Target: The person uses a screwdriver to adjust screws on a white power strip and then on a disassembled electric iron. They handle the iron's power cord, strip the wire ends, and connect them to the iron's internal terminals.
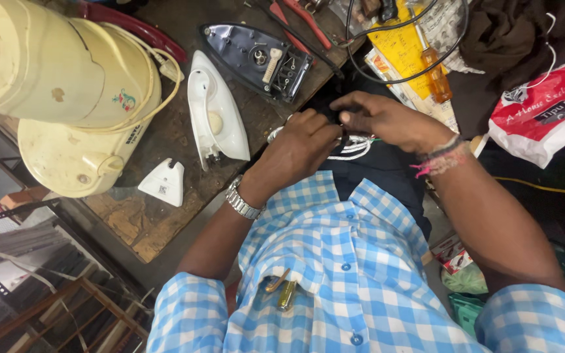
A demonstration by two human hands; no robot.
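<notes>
Glossy white plastic iron cover [216, 117]

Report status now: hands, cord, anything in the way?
Left hand and right hand both pinching the white cord. Iron cover lies apart. Nothing blocking.

worn wooden bench [138, 225], iron parts [216, 114]

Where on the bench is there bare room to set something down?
Bare wood shows on the bench below the small white triangular cover, towards its near edge. A narrow strip lies between the white iron shell and the cream mixer. Around the soleplate and screwdriver it is crowded.
</notes>
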